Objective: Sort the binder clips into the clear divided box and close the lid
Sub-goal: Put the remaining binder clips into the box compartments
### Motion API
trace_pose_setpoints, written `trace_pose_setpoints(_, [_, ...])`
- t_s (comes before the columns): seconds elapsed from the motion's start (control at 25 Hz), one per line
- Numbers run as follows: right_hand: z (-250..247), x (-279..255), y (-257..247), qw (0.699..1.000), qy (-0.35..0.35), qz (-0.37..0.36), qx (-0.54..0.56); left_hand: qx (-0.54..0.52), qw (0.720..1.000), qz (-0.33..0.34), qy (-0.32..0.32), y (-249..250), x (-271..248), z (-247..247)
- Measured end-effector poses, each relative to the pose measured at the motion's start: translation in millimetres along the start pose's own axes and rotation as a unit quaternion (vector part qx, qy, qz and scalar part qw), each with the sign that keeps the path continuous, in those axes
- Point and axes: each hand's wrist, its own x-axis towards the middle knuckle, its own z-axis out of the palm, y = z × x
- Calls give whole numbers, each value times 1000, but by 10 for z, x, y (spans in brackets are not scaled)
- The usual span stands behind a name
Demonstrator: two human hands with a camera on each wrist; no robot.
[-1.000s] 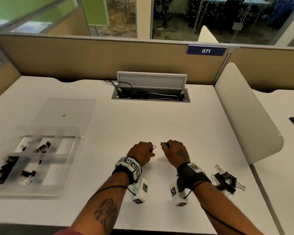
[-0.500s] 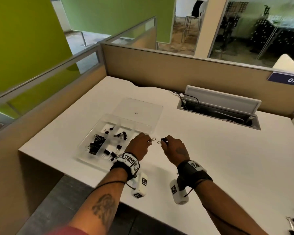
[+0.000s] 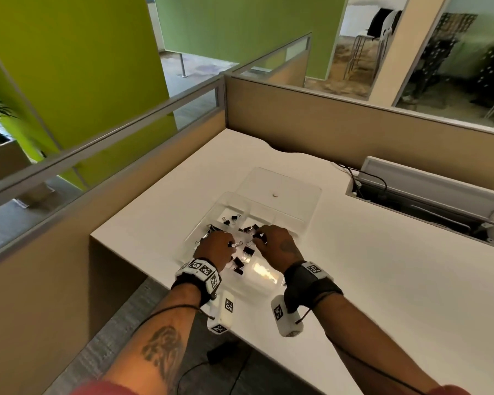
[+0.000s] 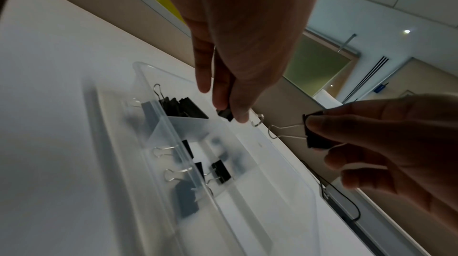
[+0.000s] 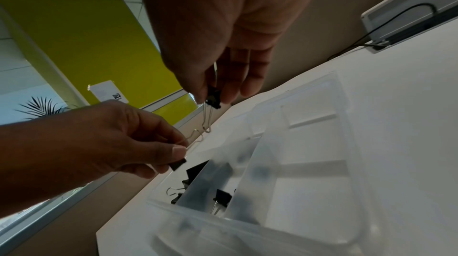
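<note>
The clear divided box (image 3: pixel 261 276) lies on the white desk with its lid (image 3: pixel 285 189) folded open behind it. Several black binder clips (image 3: pixel 247 250) lie in its left and middle compartments. My left hand (image 3: pixel 231 244) hovers over the box and pinches a small black clip (image 4: pixel 225 114) between thumb and fingers. My right hand (image 3: pixel 258 238) is just to its right, also above the box, and pinches another small clip (image 5: pixel 213 96) whose wire handles hang down. In the right wrist view, the left hand's clip (image 5: pixel 178 163) is above the box wall (image 5: pixel 310 162).
The box sits near the desk's left front corner (image 3: pixel 97 238), with tan partition walls (image 3: pixel 297 115) to the left and behind it. An open cable hatch (image 3: pixel 425 203) is set into the desk at the back right. Bare white desk (image 3: pixel 382 280) stretches to the right.
Both hands have carried their clips leftwards from the middle of the desk to above the box. The head view has swung left, so the clip pile at the right is out of sight.
</note>
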Motion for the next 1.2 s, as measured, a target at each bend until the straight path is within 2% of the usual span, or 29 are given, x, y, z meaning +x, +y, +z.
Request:
trace_pose_setpoints(0.08, [54,41,-37,1000,-8,-3,5,-38,999,-29,-6,-111,21,28])
trace_pose_setpoints(0.16, [113,94,-45,1000,-8,-7,12,-33,999,-35,-21,-214,38,48])
trace_pose_setpoints(0.28, [152,139,-91,999,-25,-5,20,4,999,-17,-39,-281,60,42])
trace_pose_setpoints(0.48, [242,207,-113,996,-76,16,33,29,999,-9,-25,-302,63,-16])
trace_pose_setpoints(0.72, [114,109,-23,986,-142,40,-73,164,985,25,-38,-276,81,32])
trace_pose_setpoints(0.92, [16,-50,176,978,-125,62,-153,221,972,78,-33,-147,126,151])
trace_pose_setpoints(1.2, [-220,-519,570,977,-88,137,-138,198,967,148,-58,319,170,456])
